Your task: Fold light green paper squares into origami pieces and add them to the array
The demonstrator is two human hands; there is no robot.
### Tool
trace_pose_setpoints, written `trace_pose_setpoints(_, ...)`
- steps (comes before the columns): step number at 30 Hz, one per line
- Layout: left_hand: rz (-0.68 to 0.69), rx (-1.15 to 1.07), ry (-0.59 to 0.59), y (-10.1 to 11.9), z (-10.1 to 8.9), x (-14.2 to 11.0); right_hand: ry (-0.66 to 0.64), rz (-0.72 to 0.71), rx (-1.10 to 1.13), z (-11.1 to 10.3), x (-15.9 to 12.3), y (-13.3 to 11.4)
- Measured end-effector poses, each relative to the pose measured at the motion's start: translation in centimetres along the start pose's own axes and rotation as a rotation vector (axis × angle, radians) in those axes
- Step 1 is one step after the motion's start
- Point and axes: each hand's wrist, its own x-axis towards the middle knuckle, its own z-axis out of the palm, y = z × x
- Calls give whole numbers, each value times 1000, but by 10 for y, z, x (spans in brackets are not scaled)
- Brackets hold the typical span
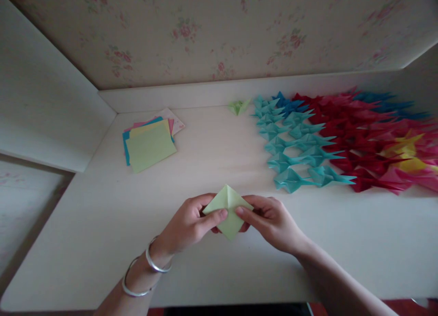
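Between my two hands is a pale green sheet of origami paper, folded into a small diamond with a crease down its upper half. My left hand grips its left corner, thumb on the front face and fingers behind. On the opposite corner my right hand pinches in the same way, its thumb near the middle. The fingers behind the paper are mostly hidden. Both hands are above the front part of the white desk. Two silver bangles circle the left wrist.
A stack of coloured paper, light green on top, lies at the left. One light green folded crane stands near the back ledge. Rows of turquoise cranes fill the right side, beside red cranes, pink, blue and yellow ones.
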Motion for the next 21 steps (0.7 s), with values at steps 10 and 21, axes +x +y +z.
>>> trace_pose_setpoints(10,-10,-137,-77,0,-5,-3,-69,55,270,-6,-2,2)
trace_pose_setpoints(21,78,-411,-242,-12,-14,-7,-35,88,654,-8,-3,0)
